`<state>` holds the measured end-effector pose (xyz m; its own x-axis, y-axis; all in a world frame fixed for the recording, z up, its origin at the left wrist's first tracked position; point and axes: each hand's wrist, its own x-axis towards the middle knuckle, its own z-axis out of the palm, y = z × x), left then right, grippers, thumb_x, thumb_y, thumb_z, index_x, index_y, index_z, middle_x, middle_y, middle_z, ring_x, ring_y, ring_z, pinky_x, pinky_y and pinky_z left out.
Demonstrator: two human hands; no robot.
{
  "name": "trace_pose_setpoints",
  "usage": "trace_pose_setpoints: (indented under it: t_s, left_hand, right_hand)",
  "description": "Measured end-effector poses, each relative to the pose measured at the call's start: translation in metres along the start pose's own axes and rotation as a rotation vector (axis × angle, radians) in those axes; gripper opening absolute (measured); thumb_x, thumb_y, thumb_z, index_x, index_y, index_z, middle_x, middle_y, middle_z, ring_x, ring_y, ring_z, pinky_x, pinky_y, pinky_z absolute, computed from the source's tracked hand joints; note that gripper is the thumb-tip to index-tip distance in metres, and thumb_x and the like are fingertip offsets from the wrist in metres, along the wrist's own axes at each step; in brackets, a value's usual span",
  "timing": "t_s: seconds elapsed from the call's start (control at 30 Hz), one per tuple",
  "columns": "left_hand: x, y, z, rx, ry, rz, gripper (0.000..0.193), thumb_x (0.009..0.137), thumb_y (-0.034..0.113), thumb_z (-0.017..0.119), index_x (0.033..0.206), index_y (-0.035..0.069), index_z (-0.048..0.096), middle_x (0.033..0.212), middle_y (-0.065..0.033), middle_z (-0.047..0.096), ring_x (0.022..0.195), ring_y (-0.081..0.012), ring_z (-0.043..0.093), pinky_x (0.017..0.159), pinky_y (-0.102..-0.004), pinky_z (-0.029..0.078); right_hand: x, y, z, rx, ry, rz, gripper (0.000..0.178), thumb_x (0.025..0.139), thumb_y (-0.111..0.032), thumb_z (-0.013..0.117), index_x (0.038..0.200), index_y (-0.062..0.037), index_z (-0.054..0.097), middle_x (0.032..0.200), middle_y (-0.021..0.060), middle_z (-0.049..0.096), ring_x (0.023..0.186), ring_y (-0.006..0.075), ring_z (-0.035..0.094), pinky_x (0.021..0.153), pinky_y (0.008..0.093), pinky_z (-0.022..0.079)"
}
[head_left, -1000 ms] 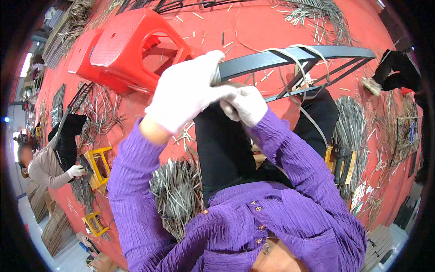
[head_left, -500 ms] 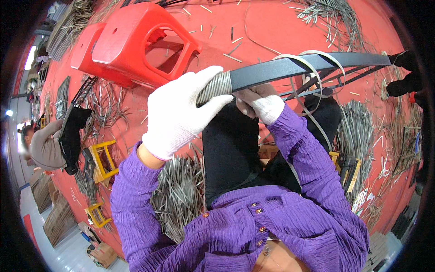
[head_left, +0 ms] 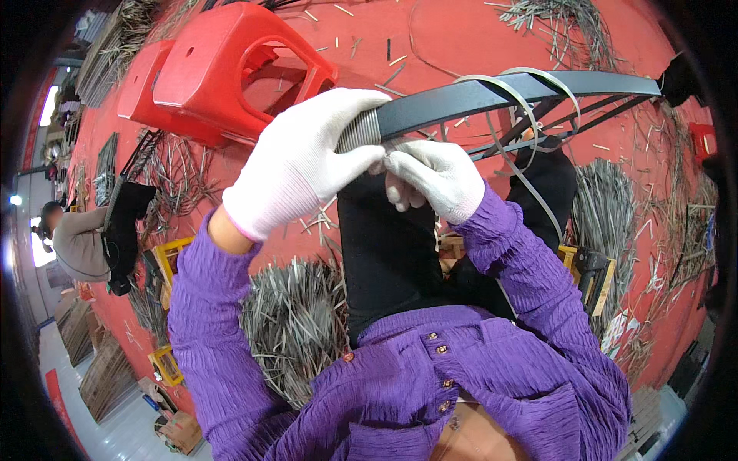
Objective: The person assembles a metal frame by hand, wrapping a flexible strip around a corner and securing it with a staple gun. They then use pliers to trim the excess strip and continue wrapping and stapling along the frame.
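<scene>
A dark grey flat curved bar (head_left: 477, 98) of a metal frame runs from my hands toward the right. Its left end is wound closely with a grey-beige flat strip. My left hand (head_left: 296, 157), in a white knitted glove, is closed round this wound part, thumb below and fingers above. Just under the bar, beside the last windings, my right hand (head_left: 438, 175), gloved too, pinches with thumb and forefinger at the strip; the pinched bit is mostly hidden. Farther right, the loose strip (head_left: 528, 187) loops over the bar and hangs down toward my lap.
Red plastic stools (head_left: 204, 69) lie tipped over at the far left. Bundles of grey strips (head_left: 296, 330) lie by my left leg and at the right (head_left: 607, 211). Strip scraps litter the red floor. Another person (head_left: 81, 238) sits at the left, near yellow-framed stools (head_left: 165, 265).
My right hand has come out from behind the bar to its near side, with fingertips close to my left thumb. My left hand and the bar's wound end have shifted slightly left.
</scene>
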<state>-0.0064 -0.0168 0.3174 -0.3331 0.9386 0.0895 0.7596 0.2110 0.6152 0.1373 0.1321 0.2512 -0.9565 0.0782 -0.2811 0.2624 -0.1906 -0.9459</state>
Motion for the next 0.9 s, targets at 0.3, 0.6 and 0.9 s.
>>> trace_pose_setpoints:
  t_s: [0.3,0.6,0.9]
  left_hand:
    - [0.013,0.022,0.017,0.716,0.114,0.129,0.036,0.083,0.03,0.069,0.111,0.009,0.06,0.082,-0.01,0.065,0.078,-0.028,0.068,0.065,-0.0385,0.053]
    - [0.083,-0.048,0.008,-0.257,-0.394,-0.121,0.056,0.105,0.047,0.036,0.077,0.002,0.056,0.06,-0.001,0.05,0.056,-0.01,0.05,0.053,-0.0329,0.041]
    - [0.077,-0.093,0.037,-0.17,-0.393,-0.166,0.036,0.105,0.035,0.042,0.103,0.004,0.06,0.068,-0.0007,0.06,0.063,-0.0117,0.058,0.061,-0.0293,0.048]
  right_hand:
    - [-0.038,-0.039,-0.001,0.129,-0.148,0.056,0.028,0.098,-0.025,0.053,0.096,-0.0022,0.068,0.072,0.0055,0.068,0.06,0.0099,0.063,0.055,0.0219,0.046]
    - [-0.071,-0.043,-0.007,-0.53,-0.312,-0.704,0.031,0.091,-0.01,0.062,0.119,0.0012,0.06,0.115,0.0191,0.063,0.107,0.0326,0.063,0.091,0.0396,0.051]
    - [0.01,0.026,-0.005,0.264,0.306,-0.358,0.031,0.097,-0.013,0.053,0.125,0.0006,0.056,0.105,0.0134,0.066,0.096,0.0212,0.063,0.089,0.0345,0.05]
